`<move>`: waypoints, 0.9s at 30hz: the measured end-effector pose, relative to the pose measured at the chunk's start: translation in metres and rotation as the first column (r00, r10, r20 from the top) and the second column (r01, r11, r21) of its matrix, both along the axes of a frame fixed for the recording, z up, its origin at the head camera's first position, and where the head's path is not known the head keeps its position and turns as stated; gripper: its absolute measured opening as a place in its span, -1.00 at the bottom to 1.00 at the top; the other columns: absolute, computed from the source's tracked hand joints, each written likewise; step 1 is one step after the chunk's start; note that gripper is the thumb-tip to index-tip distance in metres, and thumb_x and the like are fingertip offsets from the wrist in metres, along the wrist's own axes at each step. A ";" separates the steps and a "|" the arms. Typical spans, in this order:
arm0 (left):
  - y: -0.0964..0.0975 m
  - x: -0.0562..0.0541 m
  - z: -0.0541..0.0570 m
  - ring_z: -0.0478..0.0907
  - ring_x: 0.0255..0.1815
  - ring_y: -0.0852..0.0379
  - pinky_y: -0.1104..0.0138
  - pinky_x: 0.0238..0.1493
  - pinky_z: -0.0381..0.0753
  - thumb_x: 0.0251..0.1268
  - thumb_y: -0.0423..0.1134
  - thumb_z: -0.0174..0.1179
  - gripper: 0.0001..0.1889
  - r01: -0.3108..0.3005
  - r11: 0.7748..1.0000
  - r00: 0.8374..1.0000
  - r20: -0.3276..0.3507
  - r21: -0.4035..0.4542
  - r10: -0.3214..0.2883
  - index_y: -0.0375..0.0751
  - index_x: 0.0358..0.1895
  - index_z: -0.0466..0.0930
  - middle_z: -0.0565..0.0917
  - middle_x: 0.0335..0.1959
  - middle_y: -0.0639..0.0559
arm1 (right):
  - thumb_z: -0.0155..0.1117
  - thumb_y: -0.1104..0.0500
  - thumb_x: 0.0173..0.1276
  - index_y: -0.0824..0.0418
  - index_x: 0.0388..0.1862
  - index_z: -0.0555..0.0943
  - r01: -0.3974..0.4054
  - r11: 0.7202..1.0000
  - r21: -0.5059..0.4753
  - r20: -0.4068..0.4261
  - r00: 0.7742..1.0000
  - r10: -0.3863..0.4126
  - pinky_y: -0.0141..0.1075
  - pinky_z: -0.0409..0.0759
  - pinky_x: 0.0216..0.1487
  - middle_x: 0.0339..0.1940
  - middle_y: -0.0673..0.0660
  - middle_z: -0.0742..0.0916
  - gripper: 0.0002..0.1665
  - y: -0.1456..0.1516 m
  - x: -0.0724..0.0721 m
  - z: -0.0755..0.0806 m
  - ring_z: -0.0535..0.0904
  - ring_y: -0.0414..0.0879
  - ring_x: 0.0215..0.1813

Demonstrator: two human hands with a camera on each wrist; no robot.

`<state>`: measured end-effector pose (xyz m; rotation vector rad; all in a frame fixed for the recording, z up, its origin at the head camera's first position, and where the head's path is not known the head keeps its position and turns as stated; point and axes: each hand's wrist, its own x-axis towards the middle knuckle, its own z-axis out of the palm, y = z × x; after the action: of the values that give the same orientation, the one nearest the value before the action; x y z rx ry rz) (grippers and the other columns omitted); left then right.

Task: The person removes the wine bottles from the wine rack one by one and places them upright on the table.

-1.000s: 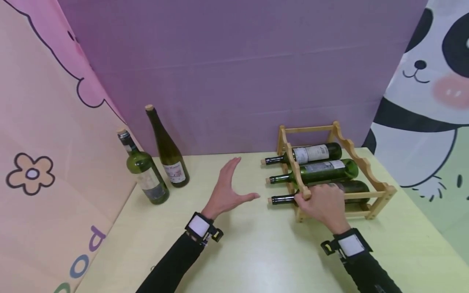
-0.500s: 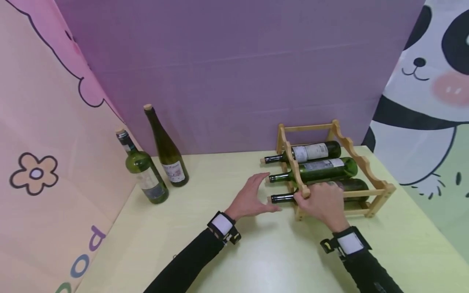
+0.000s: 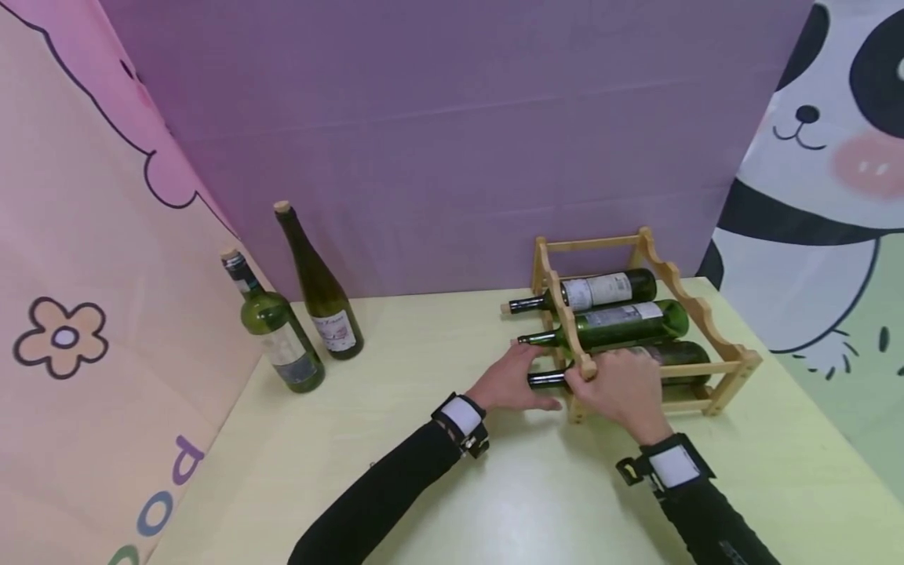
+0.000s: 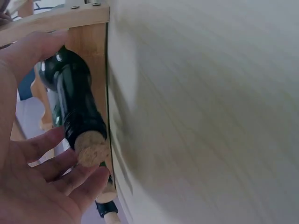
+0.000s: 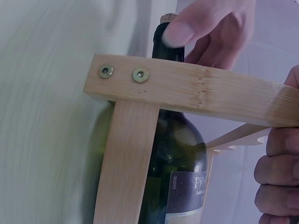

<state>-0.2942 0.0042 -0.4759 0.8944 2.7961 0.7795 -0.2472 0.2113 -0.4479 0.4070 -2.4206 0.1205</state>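
A wooden wine rack (image 3: 706,318) stands at the right of the table with three corked bottles lying in it. My right hand (image 3: 628,392) grips the rack's near corner, fingers curled round the wood. My left hand (image 3: 512,382) is at the neck of the nearest dark wine bottle (image 3: 547,380), thumb on one side and fingers on the other, not closed tight. In the left wrist view the bottle's cork (image 4: 92,149) faces the camera beside the fingertips. A green bottle (image 3: 628,323) and another dark bottle (image 3: 607,290) lie behind it.
Two corked bottles stand upright at the left: a green bottle (image 3: 282,337) and a taller, slender bottle (image 3: 328,306). A purple cloth (image 3: 438,157) hangs behind the table (image 3: 410,337). Printed panels flank both sides.
My left hand has moved right, from over the bare table to around the nearest bottle's neck. My right hand has kept its grip on the rack.
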 end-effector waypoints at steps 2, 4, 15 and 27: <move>0.004 -0.005 -0.001 0.34 0.55 -0.04 0.02 0.60 0.22 0.02 0.22 0.53 -0.04 0.023 1.000 1.000 -0.003 0.004 -0.022 -0.04 0.50 0.36 0.48 0.48 -0.01 | 0.09 -0.18 0.16 -0.01 -0.89 0.09 -0.003 1.000 -0.003 -0.005 1.000 0.003 -0.29 -0.11 -0.69 -0.88 -0.08 0.16 -0.40 0.000 0.000 0.000 0.04 -0.16 -0.77; 0.008 -0.008 -0.001 0.45 0.45 0.00 -0.01 0.60 0.20 0.04 0.18 0.53 -0.10 0.036 0.999 0.999 -0.007 0.009 -0.036 -0.08 0.45 0.41 0.55 0.41 -0.02 | 0.07 -0.18 0.16 -0.01 -0.88 0.09 -0.006 1.000 -0.006 -0.009 1.000 0.005 -0.29 -0.11 -0.70 -0.88 -0.08 0.16 -0.41 0.000 -0.001 -0.001 0.05 -0.15 -0.78; 0.027 -0.022 -0.005 0.61 -0.13 0.24 0.55 -0.22 0.54 0.02 0.01 0.58 -0.45 0.058 0.998 0.997 0.051 0.020 -0.059 -0.14 0.06 0.63 0.74 -0.08 0.06 | 0.00 -0.20 0.15 0.00 -0.88 0.09 -0.009 1.000 -0.016 -0.017 1.000 0.009 -0.30 -0.12 -0.70 -0.87 -0.09 0.15 -0.43 0.000 -0.001 -0.001 0.03 -0.17 -0.76; 0.044 -0.029 -0.011 0.52 -0.47 0.26 0.51 -0.45 0.45 0.10 -0.13 0.48 -0.81 0.055 0.988 0.998 0.013 -0.141 -0.054 -0.07 -0.31 0.67 0.64 -0.50 0.16 | 0.10 -0.18 0.13 0.00 -0.89 0.08 -0.003 1.000 -0.010 -0.010 1.000 0.003 -0.33 -0.12 -0.68 -0.84 -0.11 0.11 -0.40 -0.002 0.002 0.002 0.01 -0.19 -0.74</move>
<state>-0.3233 0.0486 -0.4868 0.9355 2.7649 0.5680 -0.2455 0.2091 -0.4456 0.4057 -2.4087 0.1317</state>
